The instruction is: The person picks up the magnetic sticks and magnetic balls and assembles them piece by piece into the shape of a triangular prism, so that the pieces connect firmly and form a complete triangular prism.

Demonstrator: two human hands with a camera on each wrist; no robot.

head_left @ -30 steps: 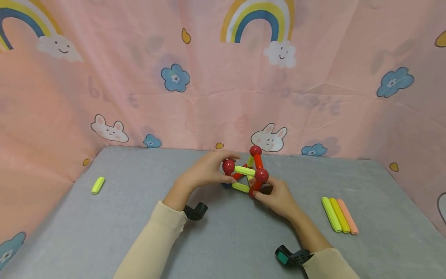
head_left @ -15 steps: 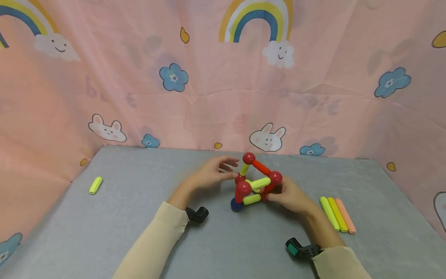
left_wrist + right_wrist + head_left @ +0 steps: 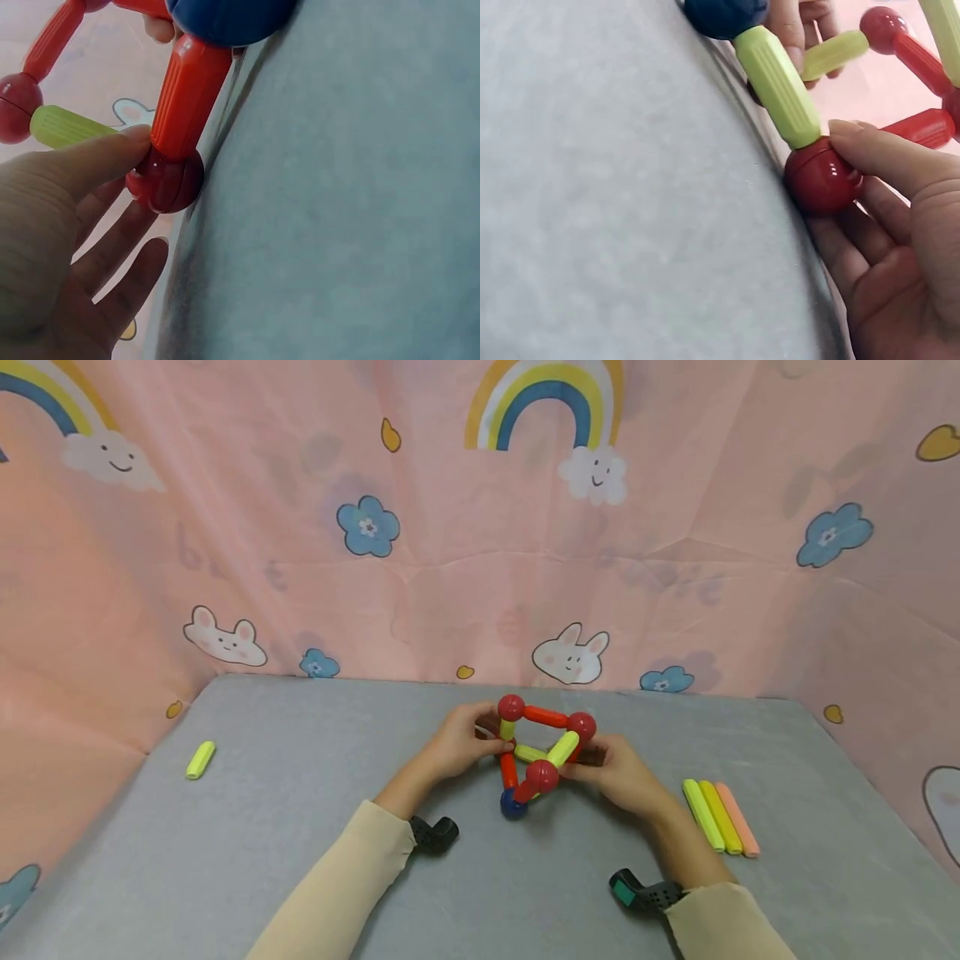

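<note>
A frame of red and yellow-green rods joined by red balls and one blue ball [image 3: 513, 804] stands on the table between the hands. The left hand [image 3: 459, 743] pinches a lower red ball [image 3: 166, 184] at the frame's left, thumb on top, as the left wrist view shows. On the other side the right hand [image 3: 618, 777] grips another lower red ball [image 3: 821, 178] between thumb and fingers. The blue ball is nearest the person; a red ball [image 3: 542, 776] sits above and right of it. Two more red balls, joined by a red rod [image 3: 545, 717], form the top back edge.
A short yellow-green rod [image 3: 200, 760] lies far left on the grey table [image 3: 300, 877]. To the right, three longer rods lie side by side: yellow-green [image 3: 703, 815], yellow [image 3: 720, 817] and orange-pink [image 3: 737, 819]. A pink printed cloth [image 3: 450, 585] hangs behind the table.
The frame has been turned, bringing the blue ball into view at the front. The left hand let go of an upper red ball and now holds a lower one; the right hand shifted rightward, still gripping.
</note>
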